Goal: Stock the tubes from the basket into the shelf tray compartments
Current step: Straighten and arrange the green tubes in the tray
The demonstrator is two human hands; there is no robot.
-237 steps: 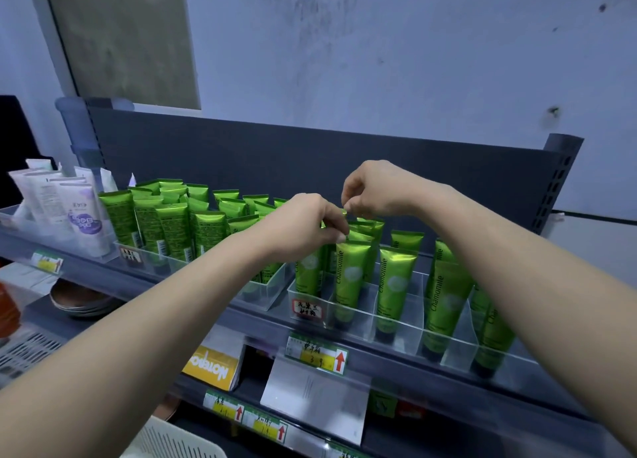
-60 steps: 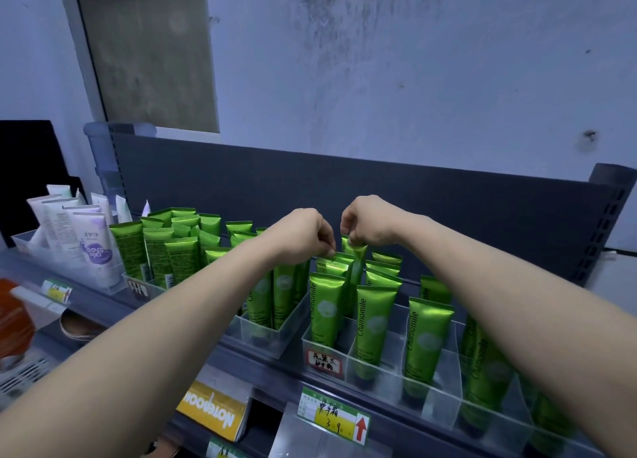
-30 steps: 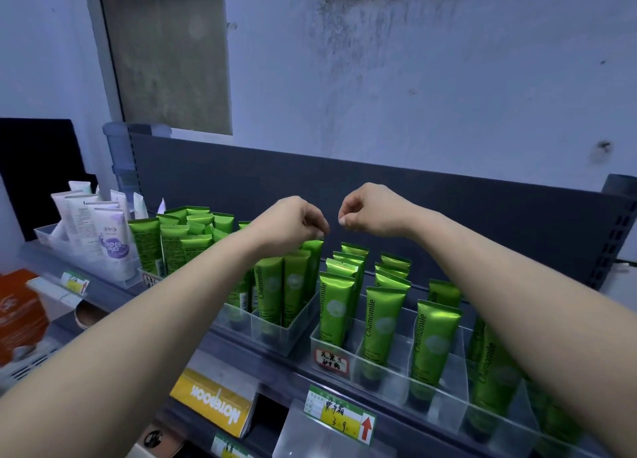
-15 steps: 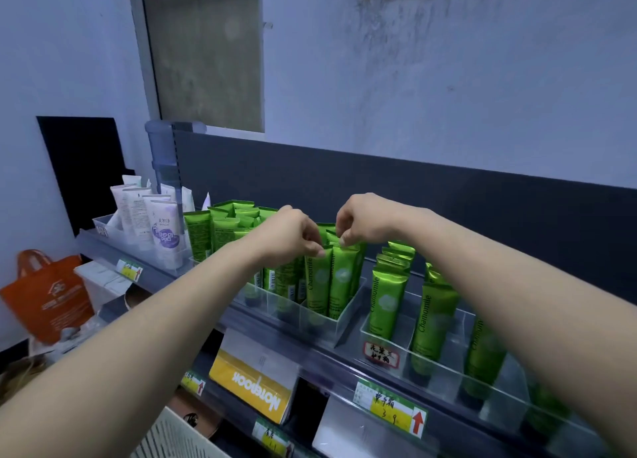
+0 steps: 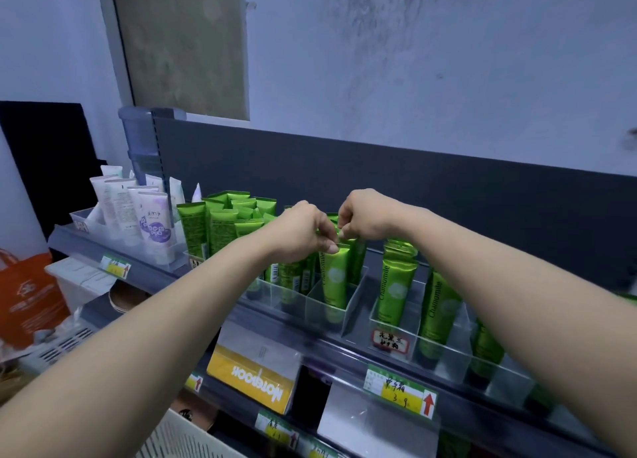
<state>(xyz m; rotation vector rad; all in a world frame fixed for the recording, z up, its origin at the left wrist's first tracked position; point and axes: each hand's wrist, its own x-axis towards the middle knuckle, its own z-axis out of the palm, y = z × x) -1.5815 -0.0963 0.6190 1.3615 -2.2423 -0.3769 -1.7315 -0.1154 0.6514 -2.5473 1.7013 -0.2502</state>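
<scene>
An orange bag (image 5: 31, 299) is seen far left of the left hand (image 5: 303, 232). A yellow notebook pack (image 5: 255, 378) is shelved beneath that hand, and a yellow price label (image 5: 401, 390) is fixed below the right hand (image 5: 365, 216).

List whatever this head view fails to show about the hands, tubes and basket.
Head view, right hand: whether it grips anything, hidden by its own curled fingers.
Head view, tubes under the left hand: tops covered by it.
Head view, basket: contents cut off by the bottom edge.

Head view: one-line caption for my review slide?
Left hand and right hand pinch tops of green tubes in a clear shelf tray.
</scene>
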